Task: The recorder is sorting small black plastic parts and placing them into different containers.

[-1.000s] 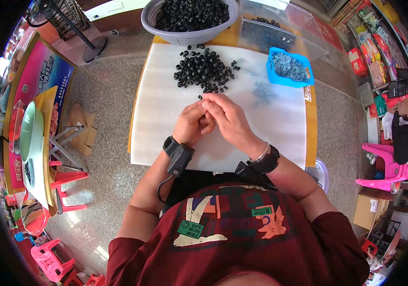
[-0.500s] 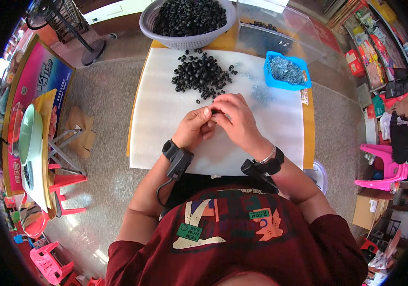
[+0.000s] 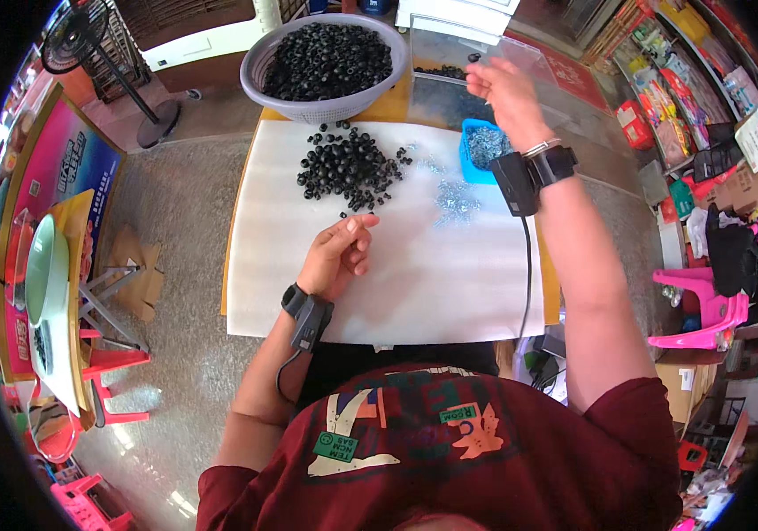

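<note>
My left hand (image 3: 336,255) hovers over the front of the white sheet (image 3: 396,301), fingers loosely bent and apart, with nothing visible in them. Just beyond it lies a pile of small round black knob-like pieces (image 3: 343,168). My right hand (image 3: 507,96) is raised at the far right, fingers apart, above the blue basket (image 3: 482,173) and partly covering it. One black knob-like piece (image 3: 473,57) shows just past its fingertips, seemingly free of them. Small silvery bits (image 3: 488,144) fill the basket, too fine to name.
A grey perforated basin (image 3: 321,108) heaped with black pieces stands behind the sheet. Beside it is a see-through bin (image 3: 441,93) with more black pieces. Silvery bits (image 3: 456,202) lie scattered on the sheet. A cable (image 3: 527,274) hangs from my right wrist device.
My hands were together over the sheet, fingers around a small dark piece. My right hand has moved away to the far right, towards the bin; my left hand stays near the pile.
</note>
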A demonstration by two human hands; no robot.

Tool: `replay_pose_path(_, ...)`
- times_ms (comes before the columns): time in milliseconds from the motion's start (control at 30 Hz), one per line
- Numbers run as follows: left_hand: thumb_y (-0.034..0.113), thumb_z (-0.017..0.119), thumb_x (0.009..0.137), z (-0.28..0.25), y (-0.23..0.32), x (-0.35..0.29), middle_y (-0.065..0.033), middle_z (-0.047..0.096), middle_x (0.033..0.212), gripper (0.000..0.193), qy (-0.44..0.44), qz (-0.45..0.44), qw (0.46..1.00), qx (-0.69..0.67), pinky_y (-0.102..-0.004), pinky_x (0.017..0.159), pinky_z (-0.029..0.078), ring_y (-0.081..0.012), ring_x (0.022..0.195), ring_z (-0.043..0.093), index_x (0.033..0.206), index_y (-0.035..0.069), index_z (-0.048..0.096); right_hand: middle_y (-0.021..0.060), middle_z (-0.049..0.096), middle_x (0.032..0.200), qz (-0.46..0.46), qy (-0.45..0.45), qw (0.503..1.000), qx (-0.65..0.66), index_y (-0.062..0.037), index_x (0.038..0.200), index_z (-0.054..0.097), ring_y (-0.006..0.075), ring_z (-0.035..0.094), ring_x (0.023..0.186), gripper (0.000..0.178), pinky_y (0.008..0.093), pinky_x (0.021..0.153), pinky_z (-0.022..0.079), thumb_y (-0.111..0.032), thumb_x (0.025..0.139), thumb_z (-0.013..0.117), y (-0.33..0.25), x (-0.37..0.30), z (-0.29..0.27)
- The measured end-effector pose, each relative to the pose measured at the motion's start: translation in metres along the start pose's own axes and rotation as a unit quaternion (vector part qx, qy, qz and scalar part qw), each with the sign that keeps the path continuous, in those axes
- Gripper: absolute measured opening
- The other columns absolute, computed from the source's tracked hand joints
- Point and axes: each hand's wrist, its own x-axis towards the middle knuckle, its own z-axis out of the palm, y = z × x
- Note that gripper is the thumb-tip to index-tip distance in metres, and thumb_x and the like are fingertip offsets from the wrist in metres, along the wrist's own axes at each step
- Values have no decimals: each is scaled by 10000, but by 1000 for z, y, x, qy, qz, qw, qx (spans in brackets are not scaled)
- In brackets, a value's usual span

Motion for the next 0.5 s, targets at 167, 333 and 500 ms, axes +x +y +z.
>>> replay_pose_path(167,247,516,963,-1,1,-6,18,448,746,326,8,-8,1000,-19,-222,520,372,-74,602,375,1146,-23,529,21,658,869,-8,-129,972,-196,-43,1090,636,66,559,707,265,211,627,451,-115,836,625,21,-51,32)
replay_pose_path(333,231,508,967,0,1,-4,24,450,746,305,4,-25,1000,-16,-216,520,370,-72,599,379,1150,-11,532,131,643,812,-179,-202,886,-377,-48,842,680,267,620,764,101,377,701,494,-115,776,640,86,-86,53)
replay_pose_path(500,232,504,970,0,1,-3,30,449,748,302,5,-28,999,-16,-219,522,369,-70,602,387,1152,-7,536,133,612,819,-184,-208,839,-468,-53,783,665,327,589,841,70,431,741,479,-119,759,654,108,-93,63)
